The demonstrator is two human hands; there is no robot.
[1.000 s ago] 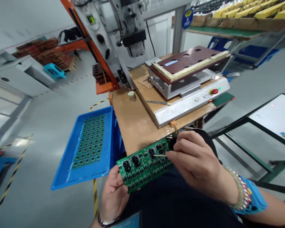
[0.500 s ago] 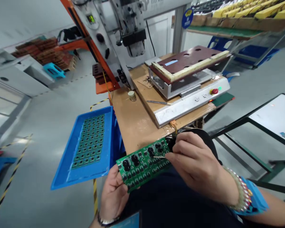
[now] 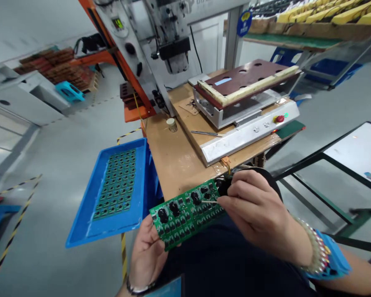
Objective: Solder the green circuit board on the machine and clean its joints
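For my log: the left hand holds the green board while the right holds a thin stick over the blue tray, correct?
No: the head view shows the right hand holding the thin stick over the green board in the left hand.

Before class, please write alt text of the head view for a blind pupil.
A person's left hand holds one end of a green circuit board while the right hand points a thin stick at a black blob on it. To the left, a blue tray holds rows of green boards; ahead are a brown worktop and a machine.
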